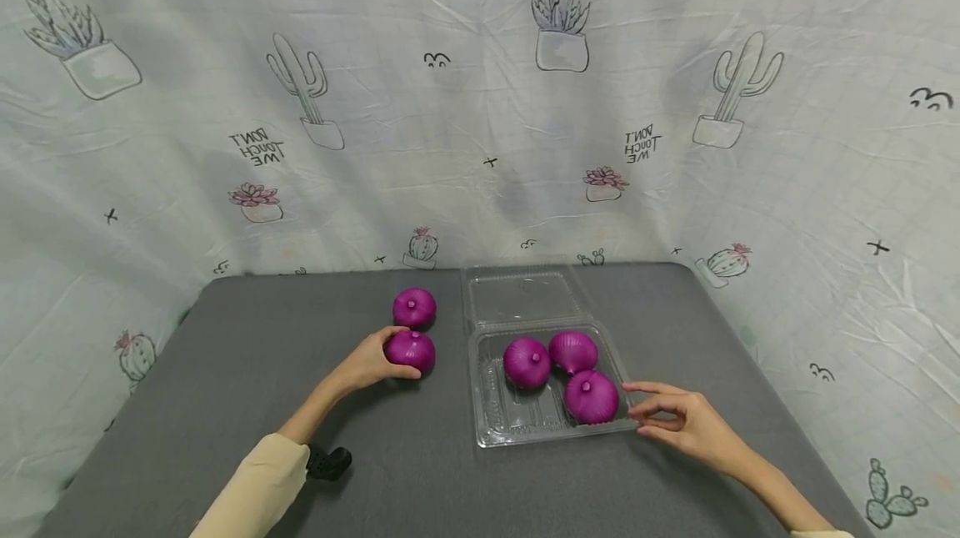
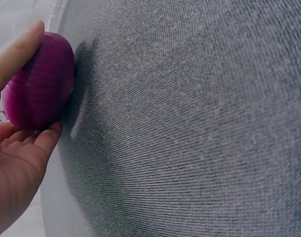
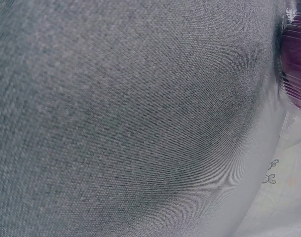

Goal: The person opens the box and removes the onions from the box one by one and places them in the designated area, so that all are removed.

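My left hand [image 1: 372, 360] grips a purple onion [image 1: 412, 353] between thumb and fingers, low over the grey table. In the left wrist view this onion [image 2: 39, 86] sits between the thumb above and the fingertips below. Just behind it is another purple onion [image 1: 414, 308]. Three more onions, one at the left [image 1: 527, 364], one at the back [image 1: 573, 351] and one at the front right [image 1: 592, 397], lie in a clear plastic clamshell box [image 1: 495, 434]. At the box's right edge my right hand [image 1: 690, 424] has its fingers loosely extended; whether they touch the rim is unclear.
The box's clear lid [image 1: 525, 296] lies folded back flat behind it. The grey table [image 1: 420, 480] ends at a pale curtain [image 1: 480, 104] with cactus drawings at the back and sides. A black strap-like object [image 1: 328, 463] is at the left wrist.
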Demonstrator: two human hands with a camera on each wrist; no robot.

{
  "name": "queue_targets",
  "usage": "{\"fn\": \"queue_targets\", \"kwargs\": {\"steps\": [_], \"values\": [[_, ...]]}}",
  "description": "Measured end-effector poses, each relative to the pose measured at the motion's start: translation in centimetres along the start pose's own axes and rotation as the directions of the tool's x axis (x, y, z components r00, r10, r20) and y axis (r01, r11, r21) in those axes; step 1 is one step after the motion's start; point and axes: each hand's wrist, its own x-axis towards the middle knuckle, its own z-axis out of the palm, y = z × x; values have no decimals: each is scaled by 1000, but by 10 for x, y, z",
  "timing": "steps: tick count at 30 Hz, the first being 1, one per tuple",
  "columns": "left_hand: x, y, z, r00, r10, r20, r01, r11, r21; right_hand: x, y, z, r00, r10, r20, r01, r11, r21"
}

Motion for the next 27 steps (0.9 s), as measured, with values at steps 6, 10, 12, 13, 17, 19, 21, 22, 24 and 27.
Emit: {"fn": "queue_targets", "kwargs": {"steps": [6, 10, 12, 13, 17, 19, 21, 22, 24, 27], "values": [[-1, 0, 1, 1000, 4, -25, -4, 1000, -12, 0, -1, 0, 1000, 6, -4, -6, 1000, -8], [-1, -1, 1, 999, 12, -48, -12, 1000, -15, 0, -1, 1, 1000, 6, -4, -6, 1000, -5], [-1, -1, 0, 998, 21, -52, -21, 1000, -2, 0, 0, 1, 1000, 3, -3, -3, 1000, -4], [-1, -1, 0, 998, 24, -53, -24, 1000, 2, 0, 0, 1, 1000, 3, -3, -3, 1000, -3], [-1, -2, -1, 999, 29, -45, -30, 1000, -10, 0, 0, 0, 1000, -3, -1, 3, 1000, -6], [-2, -2, -1, 999, 31, -34, -32, 999, -16, 0, 0, 0, 1000, -3, -3, 3, 1000, -7], [-2, -2, -2, 999, 27, -25, -28, 999, -26, 0, 0, 1, 1000, -4, -4, 4, 1000, -10], [-2, -2, -2, 999, 26, -19, -26, 999, -24, 0, 0, 1, 1000, -5, -5, 5, 1000, -10], [-3, -2, -2, 1000, 30, -4, -30, 999, -26, 1, 0, 1, 1000, -7, -6, 7, 1000, -9], [-4, -1, -3, 999, 33, 10, -33, 999, -42, 1, 1, 1, 1000, -11, -5, 11, 1000, 0]]}}
